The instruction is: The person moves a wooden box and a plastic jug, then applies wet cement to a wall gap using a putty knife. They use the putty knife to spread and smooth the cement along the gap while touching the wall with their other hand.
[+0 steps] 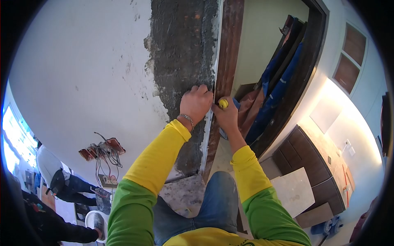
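Door frame [227, 53] edge seemingly being worked, yellow-ended tool [223, 104] clamped in the right hand [228, 118], left hand [196, 103] grip can't be told, steadiness needed.

Window [17, 133] glare at left, warm glow along right wall [334, 100]; fisheye curvature, black corners.

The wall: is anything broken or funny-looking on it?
Yes. On the white wall, wires spill in a tangle from open reddish boxes, and a pale plate hangs below. Beside the door frame, a gray patch has ragged edges and doesn't match the white, so it looks unfinished.
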The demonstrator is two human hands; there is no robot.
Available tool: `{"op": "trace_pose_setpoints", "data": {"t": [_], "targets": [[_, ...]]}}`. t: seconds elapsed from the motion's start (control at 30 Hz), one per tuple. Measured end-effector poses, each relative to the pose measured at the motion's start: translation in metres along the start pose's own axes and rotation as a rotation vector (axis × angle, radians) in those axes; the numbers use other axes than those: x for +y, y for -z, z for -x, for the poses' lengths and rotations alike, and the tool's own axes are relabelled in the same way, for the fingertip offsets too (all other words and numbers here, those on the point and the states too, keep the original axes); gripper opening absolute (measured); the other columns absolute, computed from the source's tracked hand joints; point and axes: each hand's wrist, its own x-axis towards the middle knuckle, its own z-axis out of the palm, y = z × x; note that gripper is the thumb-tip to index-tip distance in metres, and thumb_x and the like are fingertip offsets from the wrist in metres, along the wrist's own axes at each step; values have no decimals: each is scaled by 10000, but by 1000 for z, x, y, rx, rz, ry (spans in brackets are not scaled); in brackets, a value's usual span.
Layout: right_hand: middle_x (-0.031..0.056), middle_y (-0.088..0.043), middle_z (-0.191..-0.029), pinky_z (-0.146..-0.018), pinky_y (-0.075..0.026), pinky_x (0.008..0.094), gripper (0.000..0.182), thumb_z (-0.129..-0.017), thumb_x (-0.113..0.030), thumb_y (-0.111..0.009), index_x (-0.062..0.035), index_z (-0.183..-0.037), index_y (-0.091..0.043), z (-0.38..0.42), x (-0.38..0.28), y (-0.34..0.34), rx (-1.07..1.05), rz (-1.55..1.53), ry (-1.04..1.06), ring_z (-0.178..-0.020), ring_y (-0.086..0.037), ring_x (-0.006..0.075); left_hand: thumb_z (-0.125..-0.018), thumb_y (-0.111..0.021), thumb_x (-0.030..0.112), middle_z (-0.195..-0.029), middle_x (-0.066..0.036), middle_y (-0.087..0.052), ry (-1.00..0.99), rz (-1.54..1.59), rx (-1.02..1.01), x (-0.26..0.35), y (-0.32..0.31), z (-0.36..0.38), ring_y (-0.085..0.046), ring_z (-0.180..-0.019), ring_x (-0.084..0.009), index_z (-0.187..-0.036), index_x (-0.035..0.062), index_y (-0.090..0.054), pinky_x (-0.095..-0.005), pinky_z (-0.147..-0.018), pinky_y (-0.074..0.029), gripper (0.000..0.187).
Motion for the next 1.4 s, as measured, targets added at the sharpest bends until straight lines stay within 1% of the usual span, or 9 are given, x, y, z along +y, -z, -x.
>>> {"op": "trace_pose_setpoints", "data": {"t": [0.37,0.53,0.63,0.73,0.83,1.0,1.13,1.27,1.4], "targets": [[199,-649,-831,-714,-514,402,280,-759,-138,-751,-29,-962,-593,0,2,0,3,11,12,-777,-660,361,-814,-681,173,-806,-54,-529,-79,-99,33,-1,-16,2,-624,-627,-251,-804,124,-571,-384,-567,-538,122],[197,-649,-852,-737,-510,398,294,-762,-152,-759,-24,-965,-589,2,-3,2,-25,38,-24,-808,-658,352,-886,-651,201,-822,-70,-576,212,12,126,13,-10,-16,-633,-592,-295,-846,126,-570,-415,-512,-532,118],[184,-641,-850,-748,-507,384,309,-760,-161,-777,-24,-967,-593,0,-3,1,-50,45,-81,-800,-644,320,-879,-660,189,-840,-70,-611,233,173,141,21,8,-5,-647,-636,-306,-868,132,-584,-415,-533,-537,95],[153,-630,-842,-756,-503,351,308,-765,-165,-800,-16,-944,-599,0,8,-3,17,34,37,-772,-601,254,-866,-669,168,-820,-70,-630,298,267,111,29,30,41,-655,-667,-308,-876,139,-619,-406,-553,-541,58],[139,-628,-836,-777,-501,348,289,-784,-166,-795,-12,-930,-599,-1,8,-5,-12,24,-91,-802,-606,226,-866,-632,152,-830,-110,-641,467,352,-17,37,28,122,-660,-666,-340,-873,119,-628,-435,-571,-543,34],[17,-572,-734,-497,-433,224,309,-815,-112,-801,-55,-970,-540,1,-5,-7,-71,-156,-201,-546,-540,79,-845,-606,143,-904,-149,-698,790,592,-369,67,3,266,-672,-807,-388,-912,134,-679,-509,-710,-536,99],[21,-567,-718,-516,-464,239,296,-833,-81,-792,-62,-969,-530,0,5,-7,-107,-256,-201,-557,-576,100,-835,-611,191,-963,-219,-701,923,681,-894,105,9,343,-678,-916,-402,-989,84,-675,-499,-783,-542,199],[34,-579,-721,-533,-467,241,304,-835,-82,-792,-61,-972,-521,2,-1,-8,-104,-202,-199,-568,-587,116,-851,-608,202,-920,-223,-702,963,723,-1006,146,5,393,-680,-873,-425,-970,76,-664,-509,-765,-544,182],[39,-585,-715,-542,-466,245,270,-855,-73,-766,-64,-961,-518,3,-1,-12,-62,-186,-220,-575,-587,128,-870,-626,233,-937,-215,-711,962,906,-883,154,5,374,-689,-873,-415,-1020,73,-665,-486,-792,-552,224]]}}
